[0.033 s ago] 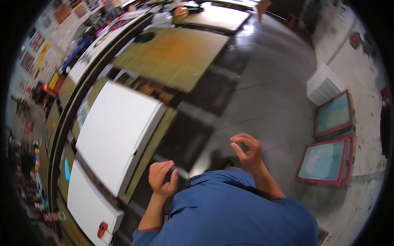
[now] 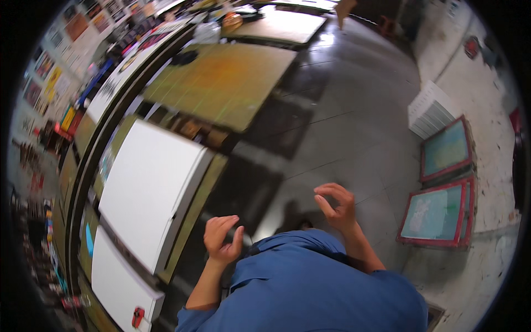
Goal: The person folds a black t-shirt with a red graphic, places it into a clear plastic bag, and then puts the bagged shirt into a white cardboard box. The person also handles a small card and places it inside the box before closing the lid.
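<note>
Both hands are raised in front of my blue shirt, with nothing in either. My left hand (image 2: pixel 221 239) is open, its fingers bent together and the thumb well apart from them. Nearest to it, on the left, lies a thick stack of large white sheets (image 2: pixel 152 188) on a greenish board (image 2: pixel 193 218). My right hand (image 2: pixel 338 207) hangs over the grey floor, also open, fingers curved and thumb held away. A second white stack (image 2: pixel 119 276) sits closer to me, with a small red and black tool (image 2: pixel 138 317) on its corner.
A stained greenish board (image 2: pixel 221 83) and a pale one (image 2: pixel 279 25) continue the row ahead. A dark rail (image 2: pixel 119 110) runs along it. Right, red-framed screens (image 2: pixel 434 216) and white panels (image 2: pixel 430 110) lean against the wall (image 2: pixel 492 166). Grey tiled floor (image 2: pixel 354 133) lies between.
The view has shifted slightly, so the boards and white stacks appear a little farther left and lower. Both hands keep nearly the same pose.
</note>
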Demonstrator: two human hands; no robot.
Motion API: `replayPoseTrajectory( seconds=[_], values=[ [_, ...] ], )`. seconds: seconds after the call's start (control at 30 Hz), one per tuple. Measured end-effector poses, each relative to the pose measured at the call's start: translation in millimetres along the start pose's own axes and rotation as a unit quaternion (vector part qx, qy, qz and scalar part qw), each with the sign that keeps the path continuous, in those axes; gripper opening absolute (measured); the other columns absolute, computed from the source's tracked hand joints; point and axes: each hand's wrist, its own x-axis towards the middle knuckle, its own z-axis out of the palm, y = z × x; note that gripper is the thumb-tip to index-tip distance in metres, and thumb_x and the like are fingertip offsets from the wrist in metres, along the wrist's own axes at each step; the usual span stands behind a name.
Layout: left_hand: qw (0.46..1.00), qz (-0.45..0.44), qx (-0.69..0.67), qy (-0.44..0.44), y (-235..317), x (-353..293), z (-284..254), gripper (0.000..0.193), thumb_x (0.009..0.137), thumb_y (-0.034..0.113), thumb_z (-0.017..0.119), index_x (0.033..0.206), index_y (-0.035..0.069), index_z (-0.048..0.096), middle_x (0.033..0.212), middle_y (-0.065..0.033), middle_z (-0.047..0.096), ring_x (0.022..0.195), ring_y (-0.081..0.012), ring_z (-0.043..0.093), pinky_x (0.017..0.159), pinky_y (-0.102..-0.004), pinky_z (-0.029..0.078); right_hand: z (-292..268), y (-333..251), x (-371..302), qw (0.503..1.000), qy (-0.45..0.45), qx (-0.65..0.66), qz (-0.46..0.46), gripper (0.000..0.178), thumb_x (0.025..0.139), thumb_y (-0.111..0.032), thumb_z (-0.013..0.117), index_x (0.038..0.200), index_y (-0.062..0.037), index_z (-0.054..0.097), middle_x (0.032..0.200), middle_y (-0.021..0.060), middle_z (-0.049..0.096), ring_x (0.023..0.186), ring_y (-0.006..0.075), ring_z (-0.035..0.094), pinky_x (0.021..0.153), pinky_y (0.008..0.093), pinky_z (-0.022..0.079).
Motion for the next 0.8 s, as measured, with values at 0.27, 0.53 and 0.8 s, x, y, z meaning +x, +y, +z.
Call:
replayPoseTrajectory(
  seconds=[0.27,0.53,0.8],
  values=[
    [0.879,-0.301,-0.226,-0.294,-65.5,66.5,289.1,0.022,0.081,0.02,0.069,0.094,0.003,0.067,0.089,-0.009,0.068,0.083,-0.0212,0.064,0.075,-0.0325,0.048,-173.1,81.5,11.3,0.964,0.184,-0.111,0.159,0.005,0.076,-0.002,0.065,0.081,0.0006,0.066,0.079,0.0104,0.066,0.071,0.0185,0.063,0.067,0.0277,0.049],
    [0.32,-0.576,-0.15,-0.737,-204.7,-33.2,567.2,0.069,0.093,0.058,0.037,0.145,0.012,0.031,0.149,-0.0012,0.03,0.136,-0.018,0.026,0.111,-0.0368,0.022,-231.2,172.9,69.3,0.937,0.194,-0.158,0.244,0.009,0.077,-0.008,0.067,0.082,-0.0001,0.066,0.078,0.0105,0.067,0.071,0.0182,0.063,0.067,0.0287,0.05],
    [0.397,-0.475,-0.084,-0.781,-205.4,108.7,705.0,0.058,0.074,0.048,0.064,0.12,0.012,0.062,0.131,-0.0075,0.054,0.116,-0.0217,0.053,0.101,-0.0362,0.037,-331.2,310.4,95.8,0.773,0.066,-0.258,0.576,0.036,0.08,-0.028,0.069,0.107,-0.005,0.065,0.104,0.0163,0.067,0.099,0.0258,0.063,0.088,0.0351,0.049]
  ],
)
